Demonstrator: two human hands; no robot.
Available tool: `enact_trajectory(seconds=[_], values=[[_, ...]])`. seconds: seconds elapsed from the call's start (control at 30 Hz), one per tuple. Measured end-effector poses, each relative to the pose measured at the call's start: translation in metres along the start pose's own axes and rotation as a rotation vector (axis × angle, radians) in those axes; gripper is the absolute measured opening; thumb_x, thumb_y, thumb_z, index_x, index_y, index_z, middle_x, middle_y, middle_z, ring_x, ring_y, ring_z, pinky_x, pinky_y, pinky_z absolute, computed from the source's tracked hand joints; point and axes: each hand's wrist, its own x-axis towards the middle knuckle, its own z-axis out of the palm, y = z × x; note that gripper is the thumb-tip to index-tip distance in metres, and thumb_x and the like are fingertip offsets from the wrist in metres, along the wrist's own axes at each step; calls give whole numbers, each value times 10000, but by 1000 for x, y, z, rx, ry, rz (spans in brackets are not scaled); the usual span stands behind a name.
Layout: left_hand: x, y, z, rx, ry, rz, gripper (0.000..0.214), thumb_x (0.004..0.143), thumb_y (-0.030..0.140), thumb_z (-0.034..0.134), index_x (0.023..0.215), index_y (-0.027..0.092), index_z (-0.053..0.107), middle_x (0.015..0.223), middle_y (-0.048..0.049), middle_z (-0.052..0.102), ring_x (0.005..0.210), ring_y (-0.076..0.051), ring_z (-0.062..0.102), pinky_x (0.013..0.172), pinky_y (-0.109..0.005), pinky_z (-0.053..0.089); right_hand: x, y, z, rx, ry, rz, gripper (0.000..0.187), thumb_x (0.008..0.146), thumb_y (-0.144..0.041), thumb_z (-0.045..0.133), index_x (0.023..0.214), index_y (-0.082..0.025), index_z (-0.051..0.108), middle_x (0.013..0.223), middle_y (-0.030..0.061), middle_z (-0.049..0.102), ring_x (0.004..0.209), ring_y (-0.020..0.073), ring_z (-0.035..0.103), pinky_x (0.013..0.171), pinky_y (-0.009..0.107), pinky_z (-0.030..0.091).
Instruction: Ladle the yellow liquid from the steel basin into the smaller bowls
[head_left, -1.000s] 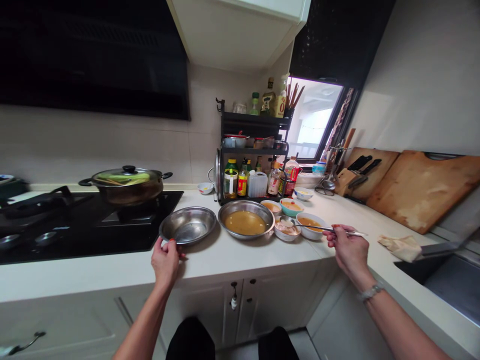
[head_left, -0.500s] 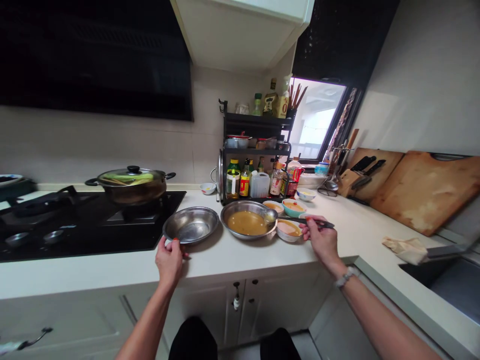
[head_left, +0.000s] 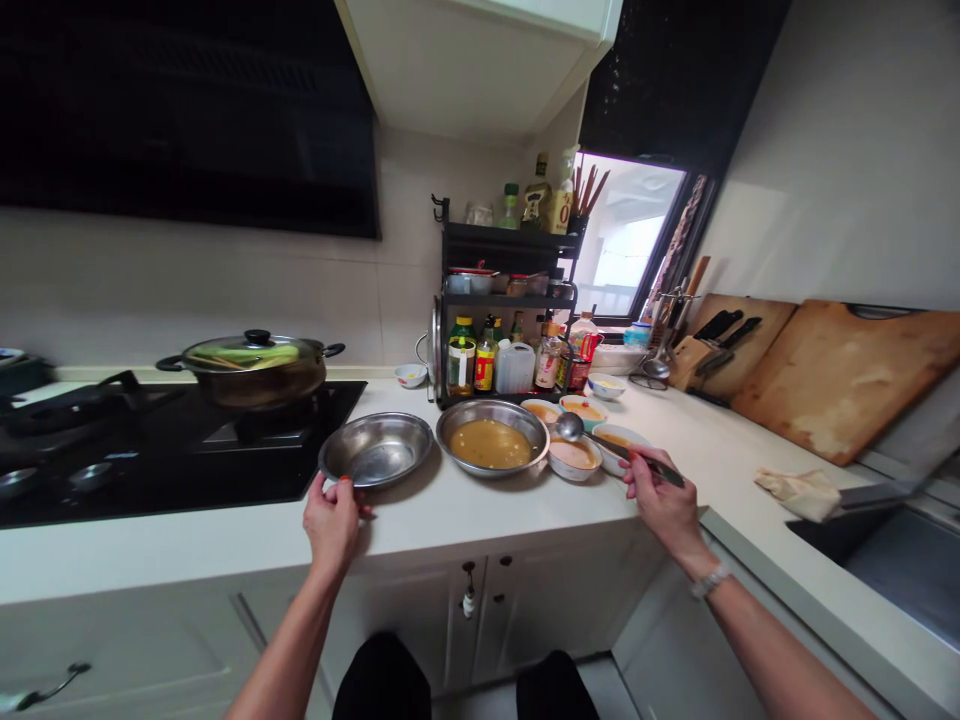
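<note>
My left hand (head_left: 331, 519) grips the near rim of an empty steel basin (head_left: 376, 450) on the white counter. My right hand (head_left: 663, 499) is closed on the handle of a metal ladle (head_left: 600, 440). The ladle's bowl hovers between a steel basin of yellowish-brown liquid (head_left: 491, 440) and a small white bowl (head_left: 574, 459) holding orange-tan liquid. Other small filled bowls (head_left: 583, 410) stand just behind it.
A lidded pan (head_left: 251, 368) sits on the black hob at left. A black rack of bottles (head_left: 510, 330) stands at the back. Wooden cutting boards (head_left: 840, 375), a knife block (head_left: 701, 355), a cloth (head_left: 799, 492) and the sink (head_left: 892, 560) lie to the right.
My right hand swung the ladle left from the small bowls to the basin of liquid, then drew it back a little and lifted it. My left hand stayed on the empty basin.
</note>
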Motion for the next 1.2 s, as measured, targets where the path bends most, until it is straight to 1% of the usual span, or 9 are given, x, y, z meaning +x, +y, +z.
enact_trajectory(seconds=[0.13,0.27,0.37,0.5,0.63,0.8,0.97,1.07,1.2], values=[[0,1,0,-41,-35,-28,624,742,336,481,1299,70,396,610,8,621,440,-147,564,545,-292,479,-6,11,-8,-63,-28,63,337,822,-497,503,915,-181,577,557,-9,561,461,142,583,401,239,478],[-1,2,-1,-36,-34,-35,633,753,374,490,1303,78,391,590,21,605,436,-154,571,524,-287,468,-9,14,-11,-39,-29,126,363,803,-524,510,900,-179,567,530,-12,554,503,157,613,416,233,488],[0,2,-1,-24,-36,-41,641,757,384,486,1308,73,386,580,26,602,437,-157,573,539,-295,473,-6,15,-14,26,41,195,364,783,-529,536,878,-178,555,495,-28,536,477,150,602,390,215,464],[0,2,-2,-13,-28,-22,644,754,385,485,1307,69,390,606,12,618,453,-159,578,568,-308,481,3,21,-19,155,156,327,389,713,-525,614,841,-163,550,498,-24,566,368,112,520,325,203,414],[-1,2,-1,-10,-26,-29,653,753,375,488,1320,69,377,613,9,619,441,-155,571,562,-307,479,8,23,-21,335,274,418,369,644,-456,690,811,-161,545,503,-14,589,393,113,525,316,194,414],[-1,4,-1,-21,-22,-44,633,742,336,481,1308,67,387,619,4,623,444,-146,561,565,-305,478,12,13,-23,397,303,446,324,616,-370,713,796,-151,557,498,-13,600,401,105,533,314,171,405],[-1,2,-2,-22,-34,-34,655,761,382,493,1327,79,369,604,13,615,452,-161,577,567,-309,474,19,1,-23,430,302,431,292,609,-331,707,779,-149,556,494,-7,607,380,100,526,306,168,391],[0,1,-1,-13,-29,-28,642,761,383,488,1319,83,382,607,13,619,452,-160,578,591,-318,482,25,-5,-18,441,287,421,297,609,-335,708,783,-153,550,489,-4,606,382,109,533,308,175,389],[1,0,-1,-22,-20,-29,625,744,353,484,1296,72,402,613,10,622,455,-153,574,609,-320,488,30,-11,-5,434,243,401,324,633,-387,705,801,-168,535,490,-4,602,399,134,554,312,196,393]])
